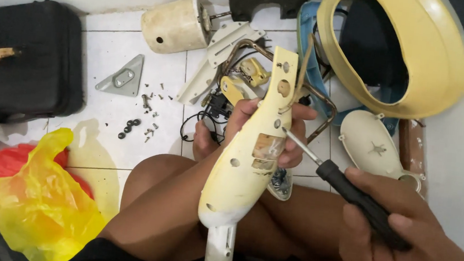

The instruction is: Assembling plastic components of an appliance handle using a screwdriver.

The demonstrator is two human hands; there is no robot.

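Gripping from behind, the left hand (254, 130) clamps a cream plastic housing (252, 155), long and smoothly curved, upright above the knees. The right hand (403, 232) closes around a black-handled screwdriver (345, 187), its thin metal shaft angled into the housing's face.

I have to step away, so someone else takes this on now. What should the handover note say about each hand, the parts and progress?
Left hand: grips the cream plastic housing, held upright over the lap.
Right hand: holds the black-handled screwdriver, tip in a screw hole near the housing's top.
Done: loose screws and washers lie on the tiled floor.
Left: this screw is not yet out.
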